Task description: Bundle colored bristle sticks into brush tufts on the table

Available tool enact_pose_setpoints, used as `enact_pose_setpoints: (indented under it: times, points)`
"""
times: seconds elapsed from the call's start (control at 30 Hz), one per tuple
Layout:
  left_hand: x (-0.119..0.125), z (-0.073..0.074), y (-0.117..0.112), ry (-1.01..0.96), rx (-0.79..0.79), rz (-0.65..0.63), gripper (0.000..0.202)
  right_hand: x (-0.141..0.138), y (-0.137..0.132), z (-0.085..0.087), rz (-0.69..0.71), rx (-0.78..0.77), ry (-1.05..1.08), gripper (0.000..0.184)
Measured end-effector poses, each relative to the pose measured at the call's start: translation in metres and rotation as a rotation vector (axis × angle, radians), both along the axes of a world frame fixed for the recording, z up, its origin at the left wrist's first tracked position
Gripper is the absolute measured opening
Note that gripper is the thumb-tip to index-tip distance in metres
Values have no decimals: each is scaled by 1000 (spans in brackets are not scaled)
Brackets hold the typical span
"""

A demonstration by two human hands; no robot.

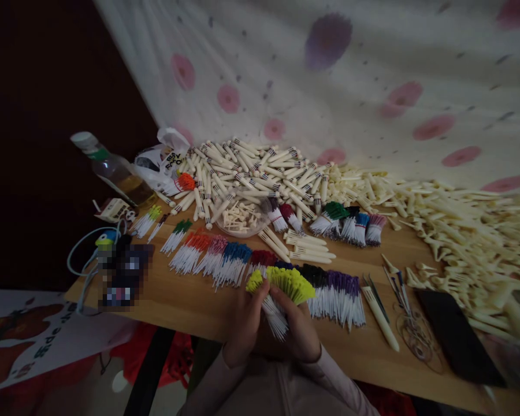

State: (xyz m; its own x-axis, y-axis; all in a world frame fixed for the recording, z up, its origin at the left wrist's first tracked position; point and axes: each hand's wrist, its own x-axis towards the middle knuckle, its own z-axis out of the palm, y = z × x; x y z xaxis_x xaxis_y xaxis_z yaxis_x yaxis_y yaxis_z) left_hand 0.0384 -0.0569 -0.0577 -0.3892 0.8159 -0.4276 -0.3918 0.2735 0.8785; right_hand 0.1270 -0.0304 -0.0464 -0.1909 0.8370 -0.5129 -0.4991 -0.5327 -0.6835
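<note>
My left hand (248,316) and my right hand (300,325) are together at the table's front edge, both closed on a bundle of thin white pen refills with yellow ends (292,284). The larger yellow fan is on the right hand's side, and a smaller yellow cluster (254,281) shows by the left thumb. White stems point down between the palms. Just beyond the hands lie sorted refills with dark red ends (263,259), black ends (312,275) and purple ends (343,284). Left of these are blue-ended refills (235,254), pink ones and orange ones (193,242).
Cream pen barrels (242,164) heap at the back, with loose cream parts (472,231) at right. A clear bowl (242,222) holds small pieces. A bottle (117,173) and phone-like object (125,274) stand left; tweezers (378,296) and a black pouch (457,335) lie right.
</note>
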Motion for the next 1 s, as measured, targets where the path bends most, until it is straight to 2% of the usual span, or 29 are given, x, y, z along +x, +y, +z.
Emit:
enact_pose_setpoints:
  times: [0.1, 0.3, 0.43, 0.5, 0.6, 0.67, 0.73, 0.8, 0.9, 0.97, 1.0]
  points:
    - [-1, 1, 0, 11, -2, -3, 45, 3, 0, 1, 40, 30, 8, 41]
    - [8, 3, -1, -47, -33, 69, 47, 2, 0, 1, 2, 14, -5, 36]
    - [7, 4, -4, -6, -52, 115, 44, -1, -1, -2, 2, 3, -16, 32]
    - [5, 6, -7, 50, -13, 94, 36, -2, -2, -4, 18, 22, -45, 29]
    - [3, 11, -8, 215, 175, 31, 18, -2, -3, -5, 19, 81, -108, 26]
    - [3, 15, -8, 303, 303, 7, 22, -1, -3, -5, 21, 130, -132, 25]
    - [3, 18, -7, 345, 362, 2, 26, 0, -3, -5, 71, 183, -154, 24]
    - [3, 18, -8, 383, 366, 18, 28, 0, -4, -3, 116, 231, -202, 24]
    - [4, 15, -13, 413, 334, 76, 23, -1, -3, 3, 102, 247, -270, 25]
    - [5, 12, -16, 402, 302, 143, 14, -3, -3, 7, 96, 239, -280, 28]
    - [6, 11, -17, 409, 295, 190, 18, -4, -2, 9, 103, 234, -276, 30]
